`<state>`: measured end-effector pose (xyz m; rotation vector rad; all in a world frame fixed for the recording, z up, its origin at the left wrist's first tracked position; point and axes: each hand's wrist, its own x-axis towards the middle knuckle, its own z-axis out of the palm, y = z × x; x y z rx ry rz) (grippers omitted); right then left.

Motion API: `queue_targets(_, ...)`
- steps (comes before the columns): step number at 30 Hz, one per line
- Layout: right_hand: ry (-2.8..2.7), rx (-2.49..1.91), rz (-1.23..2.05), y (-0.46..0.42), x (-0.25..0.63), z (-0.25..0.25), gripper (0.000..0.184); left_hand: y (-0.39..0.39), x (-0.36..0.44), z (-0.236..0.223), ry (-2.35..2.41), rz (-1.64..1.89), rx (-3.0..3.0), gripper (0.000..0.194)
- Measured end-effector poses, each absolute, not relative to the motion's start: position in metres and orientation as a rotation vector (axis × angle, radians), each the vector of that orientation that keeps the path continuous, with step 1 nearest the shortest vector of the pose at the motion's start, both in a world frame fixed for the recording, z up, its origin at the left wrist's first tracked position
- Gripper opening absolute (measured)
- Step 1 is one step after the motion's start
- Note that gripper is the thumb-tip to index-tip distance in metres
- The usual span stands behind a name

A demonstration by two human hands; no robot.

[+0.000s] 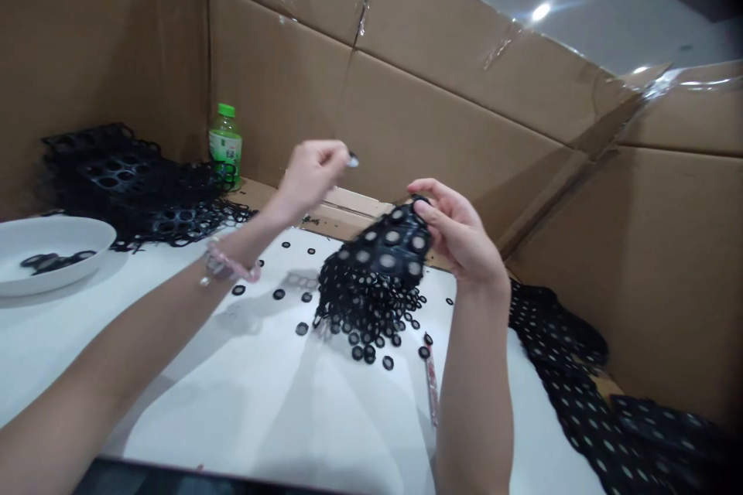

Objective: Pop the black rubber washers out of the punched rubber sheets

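My left hand (pixel 313 174), raised above the table, is closed in a pinch. A small black-rimmed disc with a pale centre (pixel 352 160) pokes out at its fingertips. In my right hand (pixel 461 228) a floppy black sheet (pixel 388 244) dotted with pale-centred discs is gripped at its upper corner, thumb in front. The sheet hangs down to the left. Below and behind it lies a heap of loose black-rimmed discs (pixel 371 344) on the white tabletop (pixel 249 418); the sheet partly hides the heap.
Far left stand a white bowl (pixel 93 236) with black pieces in it and a pile of perforated black sheets (pixel 116 178). A green-capped bottle (pixel 225 147) is behind. A thin reddish stick (pixel 433 387) lies near my right forearm. Dotted black sheets (pixel 557 371) lie right. Cardboard walls (pixel 435 108) surround the table.
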<state>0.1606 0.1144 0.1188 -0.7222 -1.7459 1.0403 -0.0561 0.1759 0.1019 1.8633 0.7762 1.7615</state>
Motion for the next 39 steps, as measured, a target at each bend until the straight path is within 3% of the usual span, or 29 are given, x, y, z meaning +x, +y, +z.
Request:
queue_targets(5,-1.573,-0.730,0.948,0.109,0.178,0.126,0.015,0.190,-0.104,0.117,0.934,1.950,1.872,0.031)
queue_targets(7,-1.570,-0.756,0.958,0.109,0.178,0.127,0.013,0.187,-0.097,0.111,1.112,1.704,2.218,0.029)
queue_targets(12,-1.606,-0.804,0.971,0.108,0.173,0.128,0.011,0.192,-0.029,0.045,1.175,0.602,2.772,0.033)
queue_targets(16,-1.721,-0.789,1.017,0.102,0.176,0.128,0.017,0.205,0.001,-0.007,1.087,0.465,2.801,0.028)
queue_targets(19,-1.762,-0.769,1.093,0.099,0.176,0.126,0.024,0.209,-0.001,-0.008,1.170,0.477,2.782,0.030)
queue_targets(22,-1.860,-0.786,1.131,0.100,0.176,0.124,0.030,0.197,-0.009,0.025,1.190,0.709,2.711,0.036)
queue_targets(25,-2.011,-0.800,1.099,0.104,0.174,0.123,0.034,0.168,-0.011,0.064,0.780,1.108,2.444,0.037)
queue_targets(30,-2.058,-0.804,1.009,0.107,0.169,0.121,0.039,0.131,-0.009,0.089,0.635,1.260,2.209,0.027)
queue_targets(39,-1.982,-0.746,0.883,0.110,0.164,0.122,0.013,0.133,-0.008,0.087,0.591,1.597,2.035,0.022)
